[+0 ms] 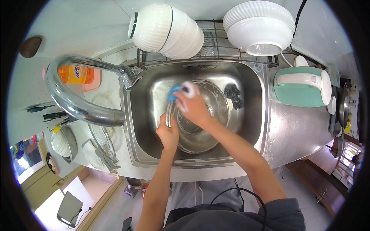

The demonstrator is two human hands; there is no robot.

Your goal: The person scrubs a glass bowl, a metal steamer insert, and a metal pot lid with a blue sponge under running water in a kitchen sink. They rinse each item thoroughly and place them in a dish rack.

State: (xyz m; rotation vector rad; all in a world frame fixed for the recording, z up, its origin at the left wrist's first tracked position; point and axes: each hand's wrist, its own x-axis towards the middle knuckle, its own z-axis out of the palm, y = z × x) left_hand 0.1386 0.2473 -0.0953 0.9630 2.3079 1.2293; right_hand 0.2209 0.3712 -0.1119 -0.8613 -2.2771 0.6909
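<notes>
My left hand [168,132] grips a shiny round-edged piece [168,115], perhaps a glass lid or dish, seen nearly edge-on. My right hand [192,106] presses a blue and white cloth or sponge [175,91] against its upper end; motion blurs the cloth. Beneath both hands, a large round see-through bowl or lid [212,144] rests in the stainless steel sink [248,130], partly covered by my right hand and forearm. A dark mesh scouring pad [233,93] lies on the sink floor to the right, close to a small cream-coloured piece [229,104].
A chrome faucet [86,114] arches over the left counter, near an orange detergent bottle [76,74]. White bowls [164,30] and another white bowl stack [260,31] sit on a wire rack [219,55] behind. A green and white kettle [300,89] stands right; a glass lid [101,138] lies left.
</notes>
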